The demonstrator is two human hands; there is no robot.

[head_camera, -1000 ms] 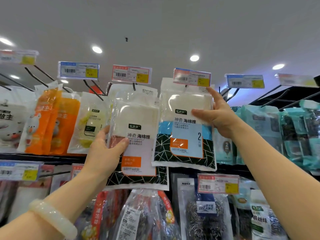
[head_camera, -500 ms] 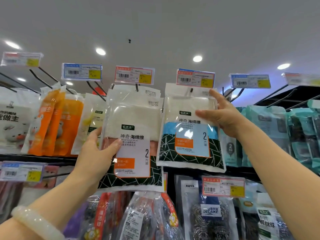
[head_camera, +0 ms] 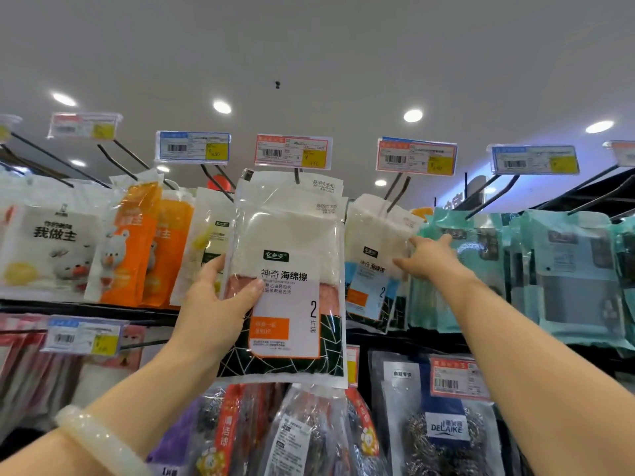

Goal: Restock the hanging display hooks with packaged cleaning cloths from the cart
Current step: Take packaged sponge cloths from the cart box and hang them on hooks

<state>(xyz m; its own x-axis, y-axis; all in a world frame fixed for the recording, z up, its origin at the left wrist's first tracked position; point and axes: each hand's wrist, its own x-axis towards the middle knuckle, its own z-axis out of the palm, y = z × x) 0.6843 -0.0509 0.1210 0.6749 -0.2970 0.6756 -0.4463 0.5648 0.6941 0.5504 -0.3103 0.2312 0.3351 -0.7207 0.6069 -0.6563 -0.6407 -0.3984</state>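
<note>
Up near the top row of the display, the pink-and-white sponge-cloth packet (head_camera: 288, 286) hangs upright, its long axis vertical, printed face toward the camera and header end uppermost at the hook (head_camera: 297, 176) under the red-framed price tag (head_camera: 293, 151). More packets of the same kind sit behind it on that hook, their white headers showing above and to its right. The left hand (head_camera: 220, 305) grips this front packet at its left edge about halfway down: the thumb lies across the printed face and the fingers curl round behind the edge. Its forearm rises from the lower left corner, palm turned toward the packet, with a pale bangle (head_camera: 99, 441) on the wrist.

Just to the right, the blue-and-white packet (head_camera: 376, 266) hangs on the next hook (head_camera: 397, 194), tilted, its top leaning right and its face angled away toward the shelf. The right hand (head_camera: 431, 257) reaches up from the lower right, arm nearly straight, and holds the packet's right edge, thumb on the front and forefinger stretched up along the side; how the other fingers lie behind it cannot be told.

Teal packets (head_camera: 567, 269) hang close on the right, orange packs (head_camera: 144, 249) on the left, and steel scourer bags (head_camera: 443, 424) on the row below.
</note>
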